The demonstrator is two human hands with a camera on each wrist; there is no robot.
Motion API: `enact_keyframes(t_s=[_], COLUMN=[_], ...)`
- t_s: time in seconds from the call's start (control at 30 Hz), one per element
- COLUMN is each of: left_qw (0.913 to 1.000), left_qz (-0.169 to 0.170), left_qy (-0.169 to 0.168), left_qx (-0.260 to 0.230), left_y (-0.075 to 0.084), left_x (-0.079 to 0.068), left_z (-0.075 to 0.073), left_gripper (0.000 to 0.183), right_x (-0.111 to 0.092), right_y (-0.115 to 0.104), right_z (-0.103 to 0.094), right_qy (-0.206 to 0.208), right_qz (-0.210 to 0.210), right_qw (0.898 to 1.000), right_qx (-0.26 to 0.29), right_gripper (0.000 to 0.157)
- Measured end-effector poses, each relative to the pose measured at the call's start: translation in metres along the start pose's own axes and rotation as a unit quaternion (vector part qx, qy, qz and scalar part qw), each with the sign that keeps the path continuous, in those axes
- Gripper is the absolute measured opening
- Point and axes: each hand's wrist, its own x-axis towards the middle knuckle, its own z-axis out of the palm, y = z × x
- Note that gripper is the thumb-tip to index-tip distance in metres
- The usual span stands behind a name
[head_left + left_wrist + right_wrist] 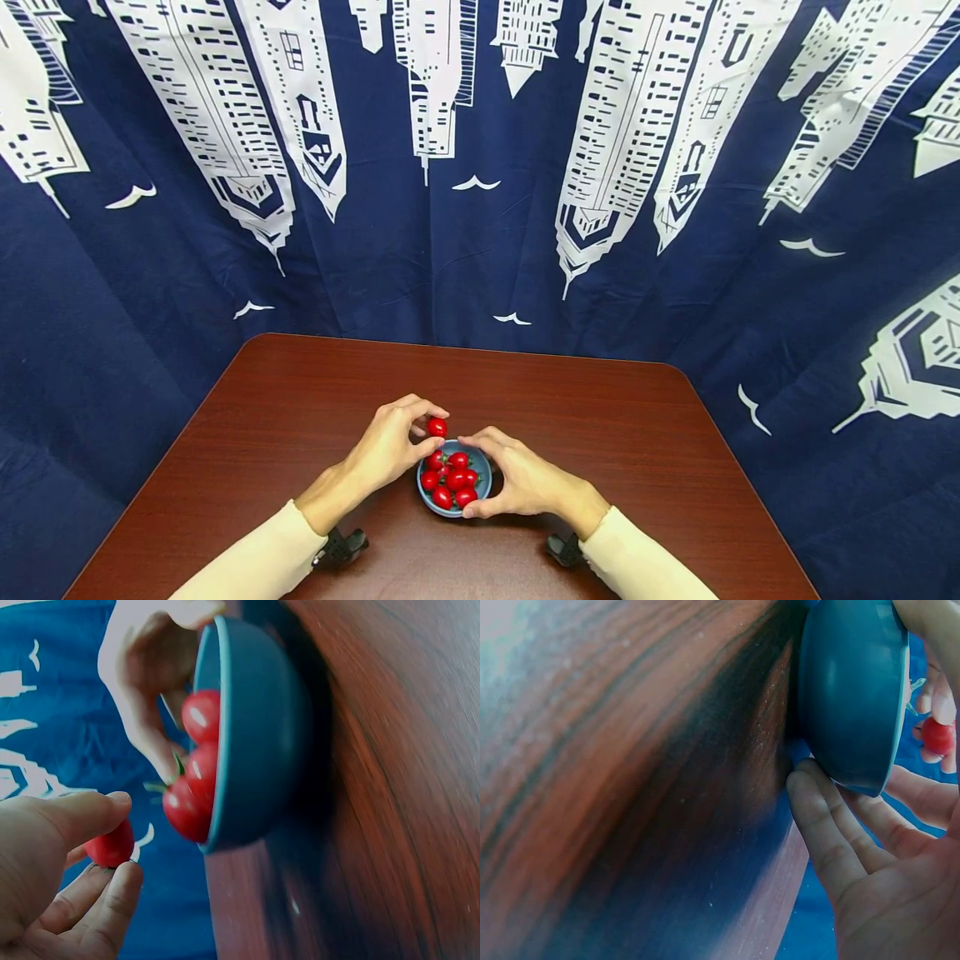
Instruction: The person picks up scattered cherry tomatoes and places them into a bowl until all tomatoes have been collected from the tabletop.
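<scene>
Between thumb and fingertips, my left hand [386, 442] pinches a red cherry tomato [437, 427] just above the far left rim of a small blue bowl [484, 483]. Several more cherry tomatoes [457, 480] lie inside the bowl, some with green stems. My right hand [528, 479] holds the bowl from the right, its thumb at the near rim and its fingers spread along the far side. In the left wrist view the pinched tomato [112, 844] is apart from those in the bowl [262, 735].
The bowl stands on a reddish-brown wooden table [600, 417] with rounded far corners. Behind it hangs a dark blue cloth [420, 250] printed with white buildings and birds. Black wrist devices [341, 550] sit below both wrists, at the cream sleeves [255, 554].
</scene>
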Motion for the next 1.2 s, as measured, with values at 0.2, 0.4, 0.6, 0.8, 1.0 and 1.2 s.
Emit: enact_keyframes(t_s=[0.2,0.4,0.6,0.8,1.0,1.2], left_qw=[0.9997,0.9991,0.9985,0.9972,0.997,0.9974], left_qz=[0.016,0.035,0.046,0.033,0.031,0.026], left_qy=[-0.018,-0.023,-0.027,-0.044,-0.039,-0.037], left_qx=[0.0,0.007,0.016,0.051,0.059,0.056], left_y=[0.011,0.015,0.016,0.016,0.016,0.014], left_x=[-0.001,-0.003,-0.004,-0.007,-0.009,-0.01], left_z=[0.008,0.016,0.017,0.016,0.013,0.012], left_gripper=[0.036,0.038,0.038,0.046,0.05,0.048], right_x=[0.001,0.001,0.0,-0.001,-0.001,-0.001], right_y=[0.0,0.0,-0.002,-0.001,0.0,-0.001], right_z=[-0.001,-0.002,-0.002,0.0,0.001,0.001], right_qy=[0.0,-0.007,-0.009,-0.003,0.003,-0.001], right_qz=[-0.002,0.003,0.01,0.01,0.015,0.02], right_qw=[1.0,1.0,1.0,1.0,1.0,1.0], right_qx=[-0.001,0.01,0.017,0.01,0.006,0.01], right_gripper=[0.095,0.093,0.092,0.097,0.1,0.1])
